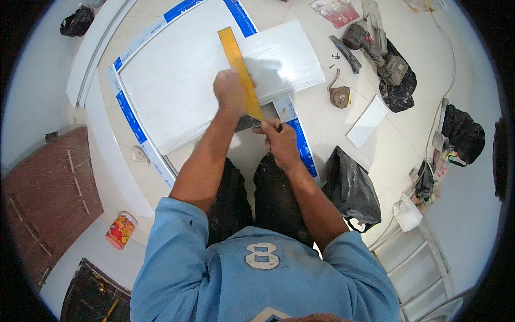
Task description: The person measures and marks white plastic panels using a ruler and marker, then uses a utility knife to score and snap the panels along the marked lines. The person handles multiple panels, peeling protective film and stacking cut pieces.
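My left hand (227, 91), blurred, is closed on the middle of a yellow square ruler (232, 46) with a dark stock (248, 121). The ruler lies across a white panel (166, 86), which rests in a rectangular frame (129, 115) covered in blue-and-white film. Its right part, under glossy film, reaches past the frame. My right hand (280, 140) is pinched at the ruler's lower end, around a small dark thing that I cannot make out.
At upper right lie a cordless drill (375, 53), a dark bar (346, 53), screws, a tape measure (339, 95) and a small white board (367, 121). A black bag (351, 190) is beside my right arm. At left are a brown board (53, 198) and a red tub (120, 232).
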`<state>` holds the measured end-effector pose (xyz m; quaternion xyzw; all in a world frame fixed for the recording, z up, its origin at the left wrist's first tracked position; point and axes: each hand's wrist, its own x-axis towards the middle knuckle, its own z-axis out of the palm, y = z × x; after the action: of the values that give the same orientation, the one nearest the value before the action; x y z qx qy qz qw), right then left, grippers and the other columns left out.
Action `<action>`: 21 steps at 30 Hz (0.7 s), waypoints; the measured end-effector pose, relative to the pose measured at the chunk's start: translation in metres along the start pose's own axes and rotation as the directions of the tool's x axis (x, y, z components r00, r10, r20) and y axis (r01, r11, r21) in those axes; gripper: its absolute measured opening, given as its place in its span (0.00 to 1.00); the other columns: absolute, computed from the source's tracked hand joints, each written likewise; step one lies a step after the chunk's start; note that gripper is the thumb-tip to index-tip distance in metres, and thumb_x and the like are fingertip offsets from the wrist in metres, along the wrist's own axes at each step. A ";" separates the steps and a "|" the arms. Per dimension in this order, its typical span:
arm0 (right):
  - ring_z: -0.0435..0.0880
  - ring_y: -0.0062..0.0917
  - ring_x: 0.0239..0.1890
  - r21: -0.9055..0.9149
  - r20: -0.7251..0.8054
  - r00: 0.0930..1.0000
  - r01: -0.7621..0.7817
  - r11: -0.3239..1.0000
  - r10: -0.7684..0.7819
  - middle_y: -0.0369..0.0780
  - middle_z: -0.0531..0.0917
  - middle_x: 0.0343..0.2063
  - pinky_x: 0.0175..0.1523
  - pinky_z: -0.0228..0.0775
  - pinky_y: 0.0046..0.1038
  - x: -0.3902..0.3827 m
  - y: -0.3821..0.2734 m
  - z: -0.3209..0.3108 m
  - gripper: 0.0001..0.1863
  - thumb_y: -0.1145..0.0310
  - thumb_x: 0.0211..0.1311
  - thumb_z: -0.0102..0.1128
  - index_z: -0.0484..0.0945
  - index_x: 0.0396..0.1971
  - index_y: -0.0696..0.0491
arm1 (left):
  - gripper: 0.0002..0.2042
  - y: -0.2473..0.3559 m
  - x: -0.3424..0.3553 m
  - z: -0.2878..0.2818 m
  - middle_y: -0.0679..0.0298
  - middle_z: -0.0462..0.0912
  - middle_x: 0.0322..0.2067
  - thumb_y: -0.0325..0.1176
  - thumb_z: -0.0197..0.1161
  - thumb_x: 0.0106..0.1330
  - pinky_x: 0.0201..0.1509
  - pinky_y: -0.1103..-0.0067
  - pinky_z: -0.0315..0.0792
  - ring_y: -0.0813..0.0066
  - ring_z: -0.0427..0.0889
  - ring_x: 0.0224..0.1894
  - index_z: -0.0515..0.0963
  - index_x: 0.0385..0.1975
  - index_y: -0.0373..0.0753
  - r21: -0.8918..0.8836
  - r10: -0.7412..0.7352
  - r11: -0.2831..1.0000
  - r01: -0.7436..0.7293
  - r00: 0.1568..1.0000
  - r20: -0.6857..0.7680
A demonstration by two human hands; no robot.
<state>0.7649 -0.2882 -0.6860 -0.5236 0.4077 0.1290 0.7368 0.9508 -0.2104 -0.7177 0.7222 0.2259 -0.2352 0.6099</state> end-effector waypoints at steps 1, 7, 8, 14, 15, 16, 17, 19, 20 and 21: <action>0.79 0.18 0.22 0.043 -0.043 0.999 0.025 0.999 -0.023 0.41 0.92 0.35 0.29 0.71 0.24 0.004 0.001 0.001 0.18 0.60 0.79 0.65 0.87 0.48 0.63 | 0.12 -0.005 0.002 0.002 0.53 0.88 0.35 0.34 0.54 0.83 0.38 0.66 0.85 0.63 0.89 0.32 0.75 0.49 0.29 -0.077 0.035 0.997 -0.029 0.996 0.078; 0.77 0.16 0.22 0.067 -0.111 0.991 0.088 0.994 -0.080 0.40 0.91 0.33 0.27 0.67 0.21 0.032 0.012 -0.011 0.15 0.62 0.79 0.66 0.86 0.46 0.61 | 0.20 -0.012 0.024 0.005 0.53 0.89 0.37 0.37 0.68 0.74 0.45 0.66 0.82 0.59 0.89 0.39 0.73 0.58 0.31 0.539 0.296 0.788 -0.297 0.951 0.092; 0.78 0.16 0.22 0.026 -0.119 0.990 0.084 0.996 -0.080 0.40 0.91 0.33 0.28 0.68 0.22 0.035 0.013 -0.014 0.15 0.62 0.79 0.66 0.86 0.45 0.61 | 0.23 -0.012 0.026 0.002 0.51 0.88 0.41 0.37 0.70 0.73 0.49 0.64 0.81 0.56 0.89 0.43 0.73 0.61 0.32 0.599 0.368 0.712 -0.365 0.921 0.123; 0.85 0.20 0.26 -0.049 -0.249 0.961 0.112 0.993 -0.120 0.45 0.90 0.32 0.27 0.78 0.25 0.042 0.012 -0.017 0.14 0.67 0.75 0.69 0.82 0.44 0.65 | 0.45 -0.015 0.053 -0.007 0.38 0.61 0.78 0.43 0.75 0.70 0.83 0.45 0.49 0.36 0.55 0.83 0.59 0.82 0.35 0.761 0.642 0.000 -0.648 0.584 0.497; 0.86 0.21 0.26 0.019 -0.275 0.952 0.147 0.989 -0.136 0.46 0.89 0.32 0.27 0.80 0.25 0.044 0.012 -0.015 0.14 0.69 0.75 0.69 0.80 0.43 0.66 | 0.44 -0.017 0.059 -0.007 0.38 0.59 0.79 0.43 0.74 0.71 0.84 0.44 0.48 0.35 0.53 0.83 0.59 0.82 0.35 0.736 0.644 0.011 -0.677 0.568 0.513; 0.88 0.23 0.28 0.004 -0.320 0.940 0.124 0.992 -0.116 0.46 0.88 0.32 0.26 0.82 0.26 0.044 0.013 -0.013 0.13 0.70 0.74 0.69 0.79 0.43 0.66 | 0.43 -0.019 0.062 -0.008 0.37 0.56 0.81 0.44 0.73 0.73 0.84 0.43 0.48 0.35 0.51 0.84 0.59 0.82 0.35 0.740 0.595 0.038 -0.672 0.610 0.523; 0.89 0.24 0.29 -0.001 -0.359 0.926 0.127 0.992 -0.119 0.46 0.88 0.33 0.26 0.84 0.26 0.046 0.013 -0.011 0.13 0.72 0.74 0.69 0.77 0.43 0.67 | 0.42 -0.022 0.065 -0.008 0.36 0.55 0.81 0.45 0.71 0.74 0.85 0.44 0.44 0.34 0.49 0.85 0.59 0.82 0.35 0.706 0.638 0.034 -0.707 0.559 0.530; 0.91 0.27 0.31 -0.024 -0.379 0.918 0.118 0.993 -0.118 0.47 0.86 0.33 0.26 0.87 0.27 0.050 0.013 -0.011 0.13 0.73 0.73 0.69 0.75 0.42 0.66 | 0.40 -0.027 0.067 -0.009 0.35 0.52 0.82 0.47 0.68 0.77 0.87 0.45 0.38 0.34 0.46 0.85 0.60 0.81 0.34 0.717 0.606 0.067 -0.693 0.599 0.523; 0.91 0.28 0.32 -0.044 -0.360 0.926 0.107 0.993 -0.116 0.46 0.86 0.34 0.26 0.88 0.28 0.053 0.013 -0.011 0.12 0.74 0.73 0.69 0.74 0.41 0.65 | 0.40 -0.029 0.068 -0.009 0.35 0.52 0.82 0.47 0.68 0.77 0.87 0.45 0.37 0.34 0.46 0.86 0.60 0.82 0.34 0.706 0.626 0.048 -0.707 0.572 0.530; 0.92 0.29 0.34 -0.068 -0.361 0.925 0.101 0.993 -0.119 0.46 0.85 0.34 0.27 0.89 0.28 0.054 0.013 -0.012 0.12 0.74 0.73 0.69 0.73 0.41 0.65 | 0.40 -0.031 0.069 -0.009 0.34 0.51 0.82 0.47 0.67 0.77 0.87 0.45 0.37 0.34 0.45 0.86 0.59 0.82 0.33 0.719 0.619 0.035 -0.694 0.580 0.530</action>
<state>0.7854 -0.3062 -0.7363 -0.5779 0.5039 -0.0020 0.6419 0.9867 -0.1939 -0.7822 0.9327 -0.3128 -0.0346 0.1759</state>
